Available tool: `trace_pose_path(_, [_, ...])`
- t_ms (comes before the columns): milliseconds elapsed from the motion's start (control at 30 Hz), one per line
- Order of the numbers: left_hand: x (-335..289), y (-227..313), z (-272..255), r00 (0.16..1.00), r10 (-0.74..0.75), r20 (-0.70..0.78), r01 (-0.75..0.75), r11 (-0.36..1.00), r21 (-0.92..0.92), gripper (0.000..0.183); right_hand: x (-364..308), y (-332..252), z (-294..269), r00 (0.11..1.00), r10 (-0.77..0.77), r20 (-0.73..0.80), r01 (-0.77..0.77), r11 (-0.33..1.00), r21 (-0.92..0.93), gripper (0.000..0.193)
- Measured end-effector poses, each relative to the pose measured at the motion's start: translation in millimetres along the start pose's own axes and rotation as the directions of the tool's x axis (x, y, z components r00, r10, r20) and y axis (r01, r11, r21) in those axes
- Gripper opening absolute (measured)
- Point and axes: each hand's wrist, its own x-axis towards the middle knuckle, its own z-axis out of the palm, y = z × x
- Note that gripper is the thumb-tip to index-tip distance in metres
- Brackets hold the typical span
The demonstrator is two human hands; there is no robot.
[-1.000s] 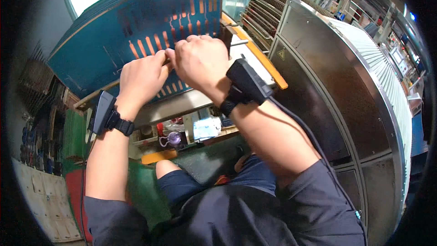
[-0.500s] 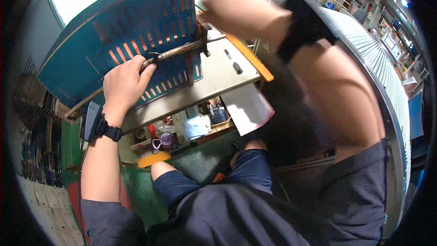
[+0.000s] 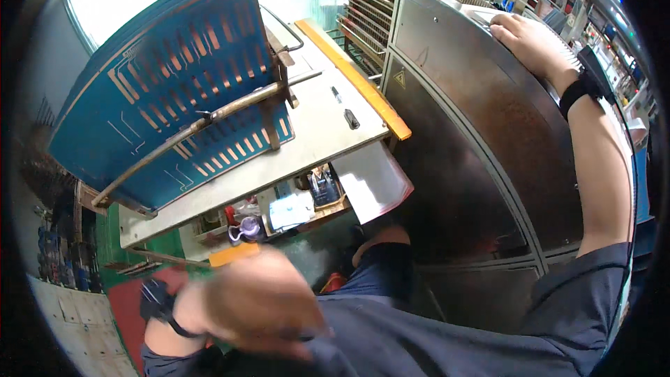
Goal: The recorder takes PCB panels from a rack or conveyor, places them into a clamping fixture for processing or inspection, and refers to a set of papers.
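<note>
Blue panels with copper strips (image 3: 188, 77), like circuit boards, stand tilted in a rack on the left, several in a row. A long rod (image 3: 167, 143) crosses the front of them. Low in front of my body, my left hand (image 3: 262, 300) is smeared by motion, and its fingers cannot be made out. On the right, my right hand (image 3: 523, 38) rests on the top edge of a metal machine (image 3: 447, 49) with its fingers laid out flat. Nothing shows in that hand.
The panels stand on a pale table (image 3: 314, 105) with a black marker (image 3: 351, 119) and an orange strip (image 3: 356, 80) along its right edge. Below are a shelf with a purple item (image 3: 246, 229) and a sheaf of papers (image 3: 377, 181). A slatted rack (image 3: 366, 14) stands behind.
My left hand has let go of the rod and dropped toward my body. My right hand has left the top of the rack and moved right onto the machine. My view has turned right.
</note>
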Motion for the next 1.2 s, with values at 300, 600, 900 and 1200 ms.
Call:
trace_pose_path(300, [70.3, 11.8, 97.7, 0.799, 0.576, -0.174, -0.600, 0.739, -0.305, 0.031, 0.6, -1.8, -3.2, 0.997, 0.082, 0.004, -0.082, 0.997, 0.003, 0.049])
trace_pose_path(600, [67.7, 10.6, 119.1, 0.776, 0.525, -0.350, -0.630, 0.609, -0.483, 0.026, 6.2, -0.2, 8.7, 0.988, -0.024, -0.155, 0.035, 0.997, 0.071, 0.040])
trace_pose_path(900, [75.5, 15.8, 116.4, 0.838, 0.447, -0.313, -0.545, 0.701, -0.459, 0.012, 15.5, 17.1, 8.1, 0.994, -0.048, -0.099, 0.060, 0.991, 0.121, 0.038])
trace_pose_path(1200, [61.9, -24.1, 104.5, 0.883, 0.451, -0.133, -0.369, 0.488, -0.791, 0.034, 15.8, 14.3, 10.3, 0.999, -0.026, -0.035, 0.031, 0.988, 0.153, 0.039])
